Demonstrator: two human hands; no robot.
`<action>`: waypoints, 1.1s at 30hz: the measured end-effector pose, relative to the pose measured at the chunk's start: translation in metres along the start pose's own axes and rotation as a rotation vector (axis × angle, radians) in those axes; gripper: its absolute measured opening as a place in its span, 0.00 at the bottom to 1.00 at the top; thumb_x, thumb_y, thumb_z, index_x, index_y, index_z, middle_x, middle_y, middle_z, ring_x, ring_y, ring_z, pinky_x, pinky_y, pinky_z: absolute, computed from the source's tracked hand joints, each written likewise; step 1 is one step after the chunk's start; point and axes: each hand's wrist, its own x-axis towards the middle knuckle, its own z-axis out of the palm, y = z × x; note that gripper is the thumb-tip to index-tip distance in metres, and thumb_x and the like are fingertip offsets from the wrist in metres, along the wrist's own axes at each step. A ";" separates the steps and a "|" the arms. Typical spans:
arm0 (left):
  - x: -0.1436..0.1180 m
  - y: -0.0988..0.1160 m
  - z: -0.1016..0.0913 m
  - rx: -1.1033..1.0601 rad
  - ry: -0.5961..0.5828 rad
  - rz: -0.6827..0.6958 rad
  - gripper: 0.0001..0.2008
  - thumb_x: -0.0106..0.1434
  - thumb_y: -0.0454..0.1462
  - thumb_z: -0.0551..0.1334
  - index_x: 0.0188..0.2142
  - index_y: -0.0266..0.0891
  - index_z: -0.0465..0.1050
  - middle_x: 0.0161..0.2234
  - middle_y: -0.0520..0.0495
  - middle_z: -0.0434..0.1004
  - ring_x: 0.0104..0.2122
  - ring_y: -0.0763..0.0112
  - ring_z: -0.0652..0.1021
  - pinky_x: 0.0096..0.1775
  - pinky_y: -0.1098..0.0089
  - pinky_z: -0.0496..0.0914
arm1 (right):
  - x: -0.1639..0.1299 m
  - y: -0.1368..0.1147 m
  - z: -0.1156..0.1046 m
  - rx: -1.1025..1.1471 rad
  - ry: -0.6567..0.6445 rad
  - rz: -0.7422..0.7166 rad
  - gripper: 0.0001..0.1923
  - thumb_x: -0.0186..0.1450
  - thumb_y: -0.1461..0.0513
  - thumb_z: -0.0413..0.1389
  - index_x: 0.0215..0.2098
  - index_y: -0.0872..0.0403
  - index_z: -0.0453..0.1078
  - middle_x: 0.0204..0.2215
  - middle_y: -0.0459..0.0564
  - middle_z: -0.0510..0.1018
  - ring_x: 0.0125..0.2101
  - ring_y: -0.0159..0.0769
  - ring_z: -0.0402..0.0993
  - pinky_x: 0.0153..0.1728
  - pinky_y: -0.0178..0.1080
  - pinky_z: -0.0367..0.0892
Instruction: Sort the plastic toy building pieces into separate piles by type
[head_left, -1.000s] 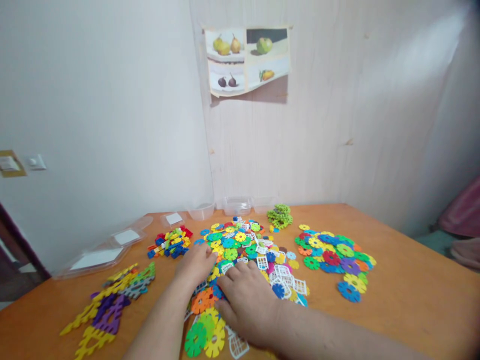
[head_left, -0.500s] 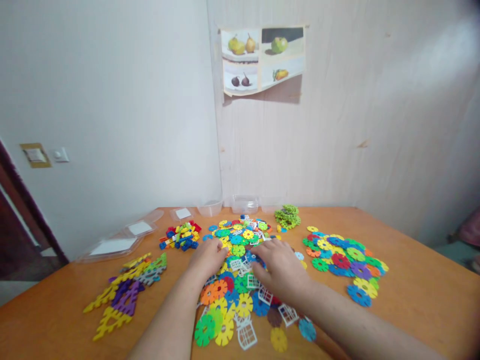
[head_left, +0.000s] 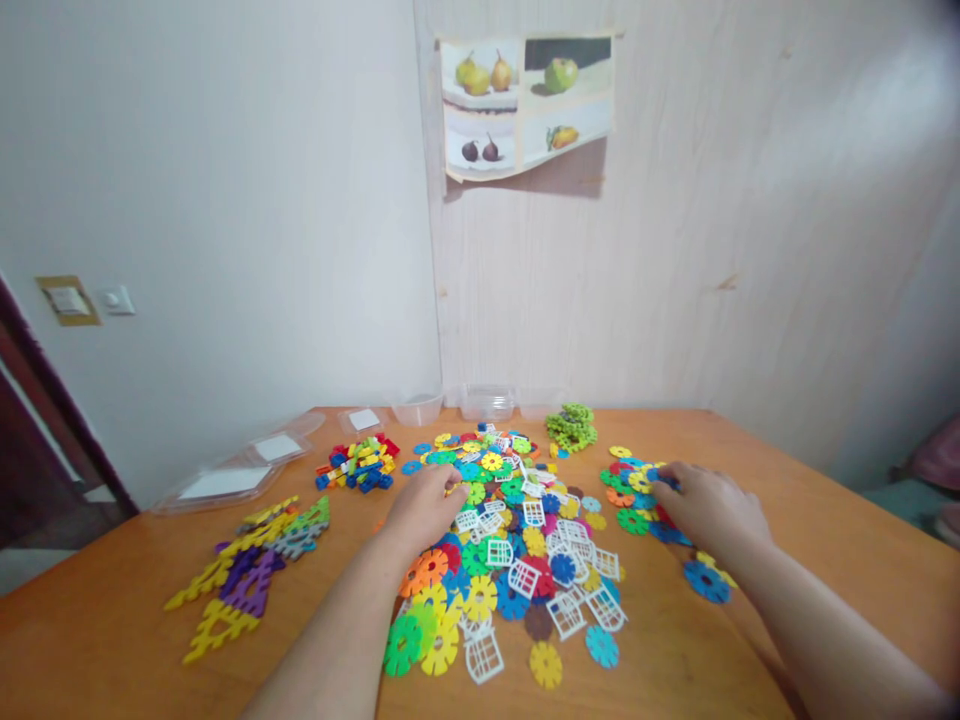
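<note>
My left hand (head_left: 426, 502) rests at the left edge of the central heap of notched plastic discs, its fingers curled in. What they hold, if anything, is hidden. Over the separate disc pile at the right, my right hand (head_left: 716, 512) is bent downward with thumb and fingers drawn together. Its palm side is out of sight, so I cannot make out what is in it. A yellow disc (head_left: 640, 481) lies at its fingertips, and a blue disc (head_left: 706, 581) lies below the hand. White lattice window pieces (head_left: 523, 578) are mixed among the discs between my hands.
Small building bricks (head_left: 364, 463) lie in a heap at back left. Toothed yellow, purple and grey pieces (head_left: 251, 580) are nearer the left edge. A green cluster of pieces (head_left: 571, 428) sits at the back. Clear tubs (head_left: 487, 402) and lids (head_left: 225, 484) line the wooden table (head_left: 810, 560).
My right hand has moved right, from above the central heap to the right-hand disc pile. More white window pieces are now uncovered. My left hand has shifted only slightly.
</note>
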 end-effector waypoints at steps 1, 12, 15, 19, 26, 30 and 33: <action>-0.001 0.002 0.000 -0.006 -0.006 0.023 0.10 0.63 0.42 0.57 0.33 0.40 0.73 0.35 0.47 0.76 0.35 0.66 0.74 0.35 0.70 0.61 | 0.001 0.001 0.001 -0.004 0.001 0.003 0.23 0.65 0.51 0.44 0.48 0.47 0.75 0.46 0.58 0.79 0.47 0.57 0.72 0.38 0.51 0.64; -0.003 0.010 0.001 -0.012 -0.034 0.118 0.09 0.64 0.41 0.58 0.32 0.40 0.71 0.35 0.47 0.74 0.37 0.65 0.73 0.38 0.69 0.63 | -0.009 -0.024 0.007 0.286 0.217 -0.302 0.18 0.67 0.53 0.47 0.47 0.50 0.74 0.43 0.54 0.80 0.45 0.49 0.73 0.46 0.48 0.65; -0.003 0.008 0.001 -0.008 -0.030 0.115 0.09 0.64 0.42 0.58 0.33 0.40 0.72 0.36 0.46 0.74 0.39 0.64 0.73 0.38 0.69 0.64 | -0.030 -0.052 0.003 0.451 0.209 -0.548 0.15 0.68 0.55 0.49 0.44 0.51 0.74 0.42 0.53 0.80 0.44 0.44 0.73 0.46 0.45 0.65; -0.003 0.004 -0.001 -0.013 -0.029 0.099 0.09 0.64 0.42 0.57 0.35 0.40 0.73 0.37 0.46 0.75 0.39 0.64 0.74 0.38 0.69 0.64 | -0.065 -0.085 -0.006 0.491 0.049 -0.821 0.11 0.66 0.57 0.54 0.43 0.49 0.74 0.41 0.51 0.78 0.43 0.41 0.71 0.45 0.45 0.64; -0.004 0.007 -0.003 -0.018 -0.043 0.056 0.09 0.64 0.41 0.56 0.36 0.41 0.73 0.33 0.48 0.76 0.35 0.66 0.75 0.36 0.69 0.63 | -0.086 -0.099 -0.007 0.421 -0.094 -0.927 0.13 0.58 0.58 0.62 0.43 0.48 0.75 0.46 0.49 0.75 0.46 0.43 0.67 0.51 0.47 0.60; -0.006 0.011 0.000 -0.036 -0.040 0.118 0.09 0.64 0.42 0.57 0.33 0.41 0.71 0.34 0.49 0.75 0.35 0.66 0.74 0.35 0.70 0.63 | -0.081 -0.100 -0.006 0.429 -0.082 -0.941 0.08 0.66 0.58 0.55 0.40 0.49 0.75 0.43 0.50 0.77 0.44 0.41 0.68 0.49 0.45 0.60; -0.007 0.014 0.000 -0.046 -0.056 0.138 0.09 0.64 0.43 0.56 0.34 0.41 0.70 0.33 0.49 0.74 0.35 0.67 0.74 0.34 0.71 0.62 | -0.076 -0.100 -0.004 0.450 -0.062 -0.930 0.11 0.69 0.58 0.51 0.38 0.50 0.76 0.36 0.50 0.78 0.40 0.39 0.69 0.46 0.43 0.61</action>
